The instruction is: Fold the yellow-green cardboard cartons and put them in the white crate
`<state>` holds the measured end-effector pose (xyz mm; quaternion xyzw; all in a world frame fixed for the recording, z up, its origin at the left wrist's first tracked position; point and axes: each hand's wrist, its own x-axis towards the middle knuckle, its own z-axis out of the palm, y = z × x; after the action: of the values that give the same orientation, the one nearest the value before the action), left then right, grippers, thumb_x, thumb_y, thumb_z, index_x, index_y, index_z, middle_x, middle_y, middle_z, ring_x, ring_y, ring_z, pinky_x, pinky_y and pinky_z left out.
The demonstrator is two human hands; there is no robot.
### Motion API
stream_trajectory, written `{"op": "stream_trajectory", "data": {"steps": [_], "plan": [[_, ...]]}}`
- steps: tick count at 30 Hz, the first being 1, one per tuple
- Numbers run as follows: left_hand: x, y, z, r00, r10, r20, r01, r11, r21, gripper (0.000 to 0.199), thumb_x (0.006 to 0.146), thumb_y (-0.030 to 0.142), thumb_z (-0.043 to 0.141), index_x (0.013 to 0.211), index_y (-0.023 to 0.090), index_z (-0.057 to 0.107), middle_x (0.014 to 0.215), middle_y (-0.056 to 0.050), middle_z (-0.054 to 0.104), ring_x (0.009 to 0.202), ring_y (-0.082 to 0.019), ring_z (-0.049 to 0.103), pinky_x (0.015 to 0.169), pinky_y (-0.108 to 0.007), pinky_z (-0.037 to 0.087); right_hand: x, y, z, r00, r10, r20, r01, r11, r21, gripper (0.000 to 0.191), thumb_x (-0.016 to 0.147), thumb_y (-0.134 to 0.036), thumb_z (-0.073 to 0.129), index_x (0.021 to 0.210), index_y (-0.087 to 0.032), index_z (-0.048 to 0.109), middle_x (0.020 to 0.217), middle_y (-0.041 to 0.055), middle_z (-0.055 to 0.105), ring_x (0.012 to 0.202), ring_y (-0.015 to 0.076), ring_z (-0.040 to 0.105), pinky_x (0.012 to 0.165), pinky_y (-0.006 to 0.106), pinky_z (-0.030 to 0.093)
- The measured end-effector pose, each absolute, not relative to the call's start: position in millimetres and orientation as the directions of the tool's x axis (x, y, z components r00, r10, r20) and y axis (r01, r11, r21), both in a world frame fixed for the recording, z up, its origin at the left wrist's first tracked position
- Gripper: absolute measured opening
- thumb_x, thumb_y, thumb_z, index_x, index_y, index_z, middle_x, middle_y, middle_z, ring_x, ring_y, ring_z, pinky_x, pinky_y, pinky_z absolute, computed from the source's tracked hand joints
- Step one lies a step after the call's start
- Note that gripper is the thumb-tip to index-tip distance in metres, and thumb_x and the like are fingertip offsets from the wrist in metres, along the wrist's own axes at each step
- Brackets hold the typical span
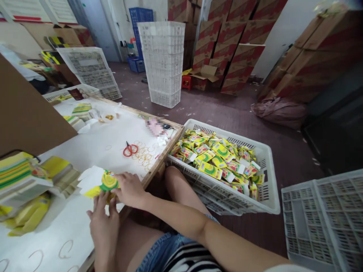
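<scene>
At the front edge of the white-topped table [68,211], a small yellow and green printed carton [110,180] with white flaps is between both my hands. My right hand [131,189] grips its right end, fingers bent over the printed face. From below, my left hand [104,219] has its fingertips on the near side of the carton. The fingers partly cover the carton's lower part. Left of my hands lie stacks of flat printed cartons [22,173]. Beyond them are red-handled scissors [130,150] and scattered rubber bands [145,155].
On my right, a white plastic crate [269,166] holds many folded yellow cartons [210,169]. Another grey-white crate [323,215] stands at lower right. A brown cardboard panel [31,102] rises at left. Stacked white crates [163,64] and brown boxes [227,41] stand behind.
</scene>
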<state>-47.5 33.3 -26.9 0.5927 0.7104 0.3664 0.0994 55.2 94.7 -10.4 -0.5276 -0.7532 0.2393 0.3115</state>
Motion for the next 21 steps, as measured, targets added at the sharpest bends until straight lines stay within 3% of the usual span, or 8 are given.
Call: {"op": "stream_trajectory", "data": {"steps": [7,10,13,15,17,21], "plan": [[-47.2,34.9,-21.7,-0.254,0.912,0.322,0.801,0.013,0.598,0.033,0.088,0.040,0.052,0.111,0.021,0.064,0.138,-0.018,0.056,0.136,-0.036,0.041,0.112,-0.066,0.006,62.7,98.0,-8.4,-0.167,0.966,0.195,0.725,0.255,-0.640,0.028,0.092,-0.034,0.056,0.110,-0.013,0.061,0.107,0.0131,0.066,0.107,0.0291,0.053,0.089,0.039,0.043],[-43.4,33.2,-15.1,-0.259,0.914,0.313,0.801,0.022,0.598,0.034,0.088,0.041,0.052,0.111,0.020,0.065,0.138,-0.017,0.056,0.134,-0.039,0.042,0.112,-0.067,0.007,61.9,101.1,-9.7,-0.125,0.972,0.201,0.683,0.231,-0.693,0.025,0.089,-0.031,0.061,0.107,-0.014,0.062,0.110,0.0127,0.063,0.107,0.0276,0.053,0.092,0.039,0.044],[-39.1,27.5,-2.6,-0.354,0.867,0.351,0.740,0.030,0.672,0.049,0.086,0.045,0.054,0.124,0.015,0.060,0.140,-0.019,0.053,0.135,-0.037,0.042,0.116,-0.058,0.015,65.6,98.0,-7.8,-0.064,0.977,0.203,0.504,0.207,-0.839,0.012,0.088,-0.025,0.063,0.097,-0.017,0.062,0.101,0.0074,0.067,0.098,0.0224,0.059,0.089,0.035,0.047],[-37.4,23.7,5.0,-0.459,0.814,0.356,0.589,-0.021,0.808,0.059,0.084,0.047,0.058,0.133,0.013,0.054,0.140,-0.019,0.053,0.134,-0.033,0.045,0.116,-0.050,0.026,74.3,89.4,-6.4,-0.031,0.986,0.164,0.265,0.166,-0.950,0.008,0.087,-0.024,0.063,0.094,-0.019,0.061,0.089,0.0020,0.068,0.083,0.0176,0.063,0.078,0.029,0.050],[-36.1,21.8,8.6,-0.482,0.838,0.257,0.332,-0.097,0.938,0.058,0.081,0.049,0.063,0.127,0.015,0.058,0.130,-0.014,0.062,0.124,-0.030,0.055,0.110,-0.043,0.039,87.8,76.6,-6.0,-0.030,0.991,0.132,0.010,0.132,-0.991,0.013,0.085,-0.026,0.065,0.095,-0.020,0.060,0.079,-0.0016,0.066,0.071,0.0145,0.062,0.068,0.025,0.050],[-24.9,21.6,4.8,-0.230,0.973,-0.001,-0.135,-0.031,0.990,0.045,0.065,0.055,0.077,0.089,0.017,0.070,0.084,-0.005,0.075,0.093,-0.024,0.069,0.088,-0.035,0.056,120.5,48.8,-9.0,-0.053,0.996,0.071,-0.275,0.053,-0.960,0.024,0.077,-0.035,0.072,0.090,-0.018,0.062,0.072,-0.0020,0.065,0.065,0.0138,0.060,0.064,0.025,0.050]]}}
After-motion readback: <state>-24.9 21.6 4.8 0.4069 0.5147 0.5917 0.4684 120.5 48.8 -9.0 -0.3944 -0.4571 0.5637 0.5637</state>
